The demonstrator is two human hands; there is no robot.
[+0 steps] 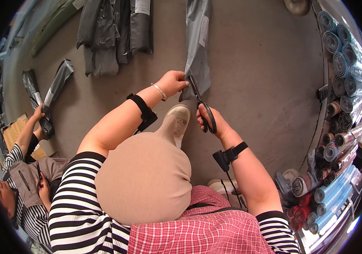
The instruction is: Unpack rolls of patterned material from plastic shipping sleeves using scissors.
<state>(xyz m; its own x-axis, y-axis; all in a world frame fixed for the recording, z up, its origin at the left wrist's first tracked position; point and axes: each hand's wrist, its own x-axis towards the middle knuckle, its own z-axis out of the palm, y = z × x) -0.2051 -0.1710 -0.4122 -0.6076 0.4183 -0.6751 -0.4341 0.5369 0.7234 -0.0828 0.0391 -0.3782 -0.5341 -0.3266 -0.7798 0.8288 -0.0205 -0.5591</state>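
Observation:
A long grey plastic bag (198, 44) with a white label runs from the top edge down to just beyond my shoe. My left hand (174, 83) pinches the left edge of its lower end between thumb and fingers. In my right hand (215, 120) is a pair of black-handled scissors (198, 98), with fingers through the loops. Its blades point away from me and lie against the bag close to my left fingertips. How far apart the blades are, I cannot make out.
Several dark wrapped packages (115, 31) lie on the concrete floor (253, 76) at upper left. A co-worker's hand (38, 113) grips another grey package (57, 84) at far left. Rolled mats (341, 63) are stacked along the right. My bent knee (143, 178) fills the lower middle.

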